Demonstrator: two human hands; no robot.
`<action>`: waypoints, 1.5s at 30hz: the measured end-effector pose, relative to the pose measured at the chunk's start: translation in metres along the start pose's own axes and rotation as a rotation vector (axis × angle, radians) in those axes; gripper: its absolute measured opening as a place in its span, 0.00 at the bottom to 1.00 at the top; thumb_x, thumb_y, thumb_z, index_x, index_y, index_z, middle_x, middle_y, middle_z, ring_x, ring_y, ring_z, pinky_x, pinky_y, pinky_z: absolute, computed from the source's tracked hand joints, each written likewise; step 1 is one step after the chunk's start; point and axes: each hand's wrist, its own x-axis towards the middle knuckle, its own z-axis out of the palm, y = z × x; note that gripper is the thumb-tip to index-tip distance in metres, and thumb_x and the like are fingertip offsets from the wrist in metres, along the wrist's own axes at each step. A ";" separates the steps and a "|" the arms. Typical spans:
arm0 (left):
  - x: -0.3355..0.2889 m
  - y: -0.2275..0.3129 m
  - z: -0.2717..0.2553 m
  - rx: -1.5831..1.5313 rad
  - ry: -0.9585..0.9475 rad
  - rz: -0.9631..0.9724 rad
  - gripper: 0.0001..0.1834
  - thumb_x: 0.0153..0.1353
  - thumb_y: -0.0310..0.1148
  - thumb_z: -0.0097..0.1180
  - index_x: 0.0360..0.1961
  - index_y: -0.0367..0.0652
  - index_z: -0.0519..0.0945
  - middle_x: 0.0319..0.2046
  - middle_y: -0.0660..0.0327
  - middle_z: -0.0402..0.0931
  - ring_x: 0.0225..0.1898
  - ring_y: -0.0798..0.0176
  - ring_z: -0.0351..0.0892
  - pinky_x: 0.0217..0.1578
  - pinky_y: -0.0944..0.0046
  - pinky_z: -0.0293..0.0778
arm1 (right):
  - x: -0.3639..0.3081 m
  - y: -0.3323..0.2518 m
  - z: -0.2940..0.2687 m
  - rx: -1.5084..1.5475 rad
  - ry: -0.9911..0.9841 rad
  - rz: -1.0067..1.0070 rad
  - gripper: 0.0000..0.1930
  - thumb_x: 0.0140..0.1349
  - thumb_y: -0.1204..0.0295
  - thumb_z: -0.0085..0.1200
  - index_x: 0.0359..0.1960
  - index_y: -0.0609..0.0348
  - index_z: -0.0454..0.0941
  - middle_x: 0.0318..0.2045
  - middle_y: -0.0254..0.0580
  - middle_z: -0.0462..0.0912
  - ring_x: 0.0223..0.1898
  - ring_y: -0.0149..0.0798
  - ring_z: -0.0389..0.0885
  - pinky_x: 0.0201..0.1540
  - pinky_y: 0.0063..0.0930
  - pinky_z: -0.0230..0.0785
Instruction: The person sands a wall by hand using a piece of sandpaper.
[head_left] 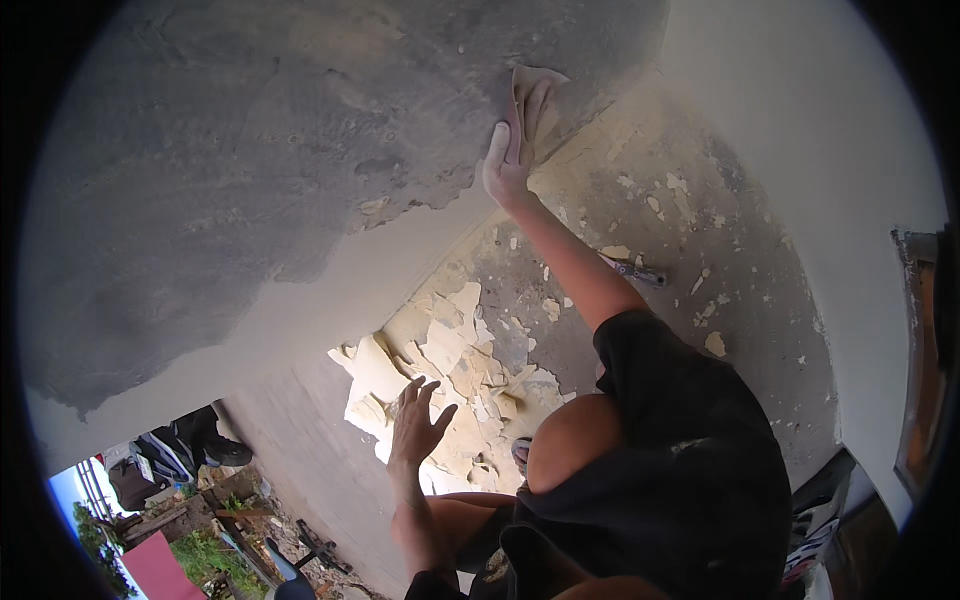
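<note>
My right arm reaches up to the grey, patchy wall (230,150). My right hand (507,172) is closed on a folded, brownish sheet of sandpaper (533,108), which lies against the wall near its corner. Pale dust coats the thumb and fingers of that hand. Lower down, my left hand (416,428) has its fingers spread and holds nothing. It hovers in front of a heap of cream paint flakes (465,365) on the floor; whether it touches any flake I cannot tell.
A scraper with a dark handle (640,271) lies on the flake-strewn floor (740,290) by my right arm. A white wall (800,110) rises at the right, with a wooden frame (920,350). Dark bags (170,455) and greenery appear outside at the lower left.
</note>
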 end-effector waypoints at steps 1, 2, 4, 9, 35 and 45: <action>0.002 0.005 -0.003 0.014 0.005 -0.015 0.29 0.57 0.41 0.65 0.57 0.43 0.72 0.61 0.47 0.65 0.64 0.43 0.62 0.61 0.47 0.63 | -0.010 0.022 -0.015 0.054 0.014 0.186 0.26 0.76 0.64 0.26 0.66 0.71 0.59 0.72 0.64 0.47 0.73 0.64 0.38 0.73 0.50 0.38; -0.001 0.010 -0.006 0.011 0.018 -0.011 0.29 0.57 0.41 0.65 0.57 0.43 0.72 0.61 0.47 0.65 0.64 0.43 0.62 0.61 0.47 0.63 | -0.012 0.028 -0.022 0.059 0.013 0.174 0.26 0.76 0.64 0.26 0.66 0.71 0.59 0.72 0.64 0.47 0.73 0.64 0.38 0.73 0.50 0.38; -0.012 0.016 -0.010 0.063 0.073 -0.021 0.27 0.57 0.39 0.65 0.57 0.44 0.73 0.60 0.50 0.67 0.63 0.45 0.64 0.60 0.50 0.67 | -0.018 0.014 -0.029 0.158 0.107 0.478 0.27 0.76 0.62 0.25 0.69 0.70 0.54 0.72 0.63 0.45 0.74 0.59 0.38 0.73 0.46 0.38; -0.008 -0.004 0.003 0.011 -0.022 -0.034 0.28 0.58 0.41 0.64 0.57 0.43 0.72 0.60 0.49 0.66 0.62 0.44 0.63 0.60 0.48 0.64 | 0.013 -0.050 0.007 -0.061 -0.047 -0.107 0.29 0.76 0.61 0.24 0.71 0.69 0.47 0.73 0.61 0.44 0.75 0.54 0.38 0.73 0.43 0.37; -0.042 -0.072 -0.091 -0.486 0.641 -0.492 0.24 0.70 0.45 0.49 0.57 0.38 0.72 0.56 0.51 0.73 0.62 0.55 0.68 0.61 0.48 0.62 | 0.012 0.090 -0.045 0.081 0.182 0.477 0.28 0.76 0.61 0.28 0.68 0.74 0.54 0.70 0.61 0.54 0.72 0.53 0.52 0.72 0.38 0.44; -0.081 -0.163 -0.236 -1.656 1.333 -0.690 0.39 0.67 0.66 0.30 0.67 0.49 0.64 0.67 0.52 0.62 0.71 0.50 0.54 0.68 0.38 0.47 | 0.053 0.100 -0.071 0.169 0.211 0.708 0.29 0.76 0.60 0.30 0.69 0.72 0.51 0.69 0.62 0.57 0.70 0.52 0.56 0.70 0.36 0.50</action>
